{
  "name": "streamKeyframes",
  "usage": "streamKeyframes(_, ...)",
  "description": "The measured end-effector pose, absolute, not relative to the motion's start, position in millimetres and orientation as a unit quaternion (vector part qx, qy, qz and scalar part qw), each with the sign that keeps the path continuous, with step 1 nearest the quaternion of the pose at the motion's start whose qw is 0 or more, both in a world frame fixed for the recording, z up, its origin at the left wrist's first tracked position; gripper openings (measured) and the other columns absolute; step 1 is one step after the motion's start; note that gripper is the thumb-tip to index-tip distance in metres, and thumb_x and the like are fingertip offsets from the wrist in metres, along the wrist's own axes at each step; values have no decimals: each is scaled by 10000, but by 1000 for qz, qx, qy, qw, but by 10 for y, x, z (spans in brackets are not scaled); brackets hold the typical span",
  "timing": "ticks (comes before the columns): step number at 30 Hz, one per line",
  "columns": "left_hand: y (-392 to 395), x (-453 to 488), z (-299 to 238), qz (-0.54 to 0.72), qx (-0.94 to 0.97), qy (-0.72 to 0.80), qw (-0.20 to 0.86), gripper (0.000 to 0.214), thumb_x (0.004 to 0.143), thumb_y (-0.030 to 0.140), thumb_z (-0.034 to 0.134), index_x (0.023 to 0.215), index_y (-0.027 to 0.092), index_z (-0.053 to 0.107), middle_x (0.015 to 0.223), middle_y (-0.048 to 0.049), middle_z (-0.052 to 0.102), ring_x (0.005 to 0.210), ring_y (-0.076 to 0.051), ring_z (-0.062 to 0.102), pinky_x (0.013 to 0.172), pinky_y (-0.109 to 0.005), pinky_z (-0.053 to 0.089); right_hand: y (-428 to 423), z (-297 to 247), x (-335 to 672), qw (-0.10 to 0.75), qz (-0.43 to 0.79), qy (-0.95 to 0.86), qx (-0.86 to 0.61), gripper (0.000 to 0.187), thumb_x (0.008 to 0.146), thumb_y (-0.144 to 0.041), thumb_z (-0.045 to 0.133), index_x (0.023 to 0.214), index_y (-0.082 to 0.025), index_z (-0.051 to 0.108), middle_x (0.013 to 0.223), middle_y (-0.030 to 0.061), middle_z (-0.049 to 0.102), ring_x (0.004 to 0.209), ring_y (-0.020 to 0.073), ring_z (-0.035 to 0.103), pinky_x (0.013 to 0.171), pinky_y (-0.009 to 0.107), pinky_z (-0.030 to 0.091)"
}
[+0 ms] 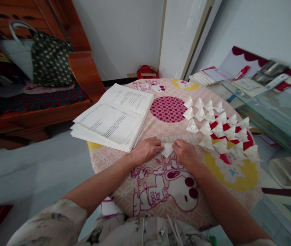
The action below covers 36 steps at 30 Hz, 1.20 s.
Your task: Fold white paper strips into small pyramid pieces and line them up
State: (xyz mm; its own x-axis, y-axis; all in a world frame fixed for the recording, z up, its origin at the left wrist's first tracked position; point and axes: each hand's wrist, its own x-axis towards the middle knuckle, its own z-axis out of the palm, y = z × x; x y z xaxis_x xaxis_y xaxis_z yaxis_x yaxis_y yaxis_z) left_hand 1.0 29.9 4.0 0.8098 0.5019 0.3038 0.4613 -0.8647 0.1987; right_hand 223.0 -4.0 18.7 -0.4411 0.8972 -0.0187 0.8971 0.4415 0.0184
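Between my two hands is a small piece of folded white paper point(167, 150), its point toward me, lying low over the patterned tablecloth point(124, 171). My left hand point(147, 150) pinches its left end, and my right hand point(186, 153) pinches the right end. Fingers cover both ends of the paper. To the right, several folded white paper pieces point(221, 146) with pointed tips stand in rows on the cloth. An open stack of printed sheets point(114, 118) lies left of my left hand.
A wooden bench point(83, 75) with a dark patterned bag point(50, 59) stands at the left. On the right, a glass shelf point(268, 112) comes close to the table edge. Stacked papers point(204, 77) and a red bag point(147, 71) are farther back.
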Motion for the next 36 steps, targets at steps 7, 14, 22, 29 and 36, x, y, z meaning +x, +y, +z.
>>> streamKeyframes(7, 291, -4, 35, 176, 948, 260, 57, 201, 952, 160, 529, 956, 161, 730, 824, -64, 641, 808, -183, 560, 701, -300, 429, -43, 219, 2220, 34, 2, 846, 532, 283, 930, -77, 470, 906, -181, 733, 1023, 123, 662, 876, 220, 595, 694, 336, 433)
streamKeyframes(14, 285, -3, 41, 173, 947, 266, 59, 191, 951, 170, 531, 945, 162, 722, 819, -62, 634, 807, -184, 556, 694, -294, 420, -53, 244, 2216, 56, 2, 843, 535, 274, 960, -121, 457, 967, -170, 726, 1053, 111, 656, 907, 201, 600, 716, 308, 448)
streamKeyframes(22, 273, 11, 101, 132, 946, 291, 57, 210, 971, 192, 499, 1037, 176, 697, 854, -59, 626, 811, -178, 553, 689, -287, 423, -29, 215, 2253, 46, -13, 846, 530, 284, 964, -120, 444, 967, -173, 723, 1067, 117, 655, 933, 209, 595, 738, 308, 441)
streamKeyframes(29, 225, 41, 144, 95, 953, 286, -3, 230, 977, 219, 495, 1146, 182, 647, 976, -79, 631, 871, -205, 562, 753, -313, 469, 0, 233, 2361, 2, -28, 838, 545, 261, 961, -141, 471, 879, -180, 715, 1015, 97, 658, 835, 175, 564, 654, 278, 383)
streamKeyframes(36, 201, 41, 137, 90, 957, 274, -16, 252, 976, 196, 481, 1183, 171, 623, 1105, -100, 646, 935, -211, 582, 816, -331, 483, 45, 219, 2426, -15, -28, 839, 543, 275, 915, -86, 478, 774, -182, 694, 916, 83, 644, 766, 170, 541, 629, 273, 372)
